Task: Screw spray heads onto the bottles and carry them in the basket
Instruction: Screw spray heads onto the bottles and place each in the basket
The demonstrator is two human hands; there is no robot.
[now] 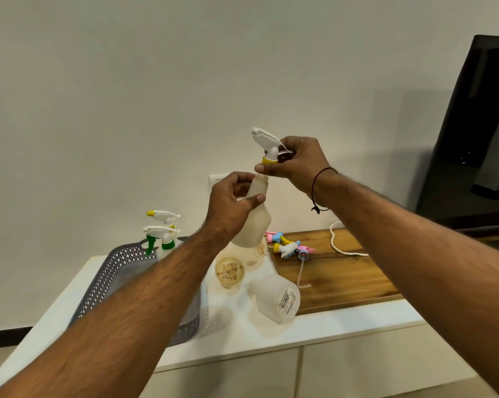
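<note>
My left hand (pixel 232 202) grips the bottle (pixel 254 222) at centre frame, hiding its neck. My right hand (pixel 297 162) pinches the spray head (pixel 267 145) above. Labels on the lying bottles (pixel 277 298) are illegible.

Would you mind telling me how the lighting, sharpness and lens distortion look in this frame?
Head view: soft, even light, no harsh glare; faint shadows fall under the lying bottle and beside the dark screen. The wide lens bends the cabinet top edges and stretches both forearms. The left hand, right hand and spray head look reasonably sharp.
</note>
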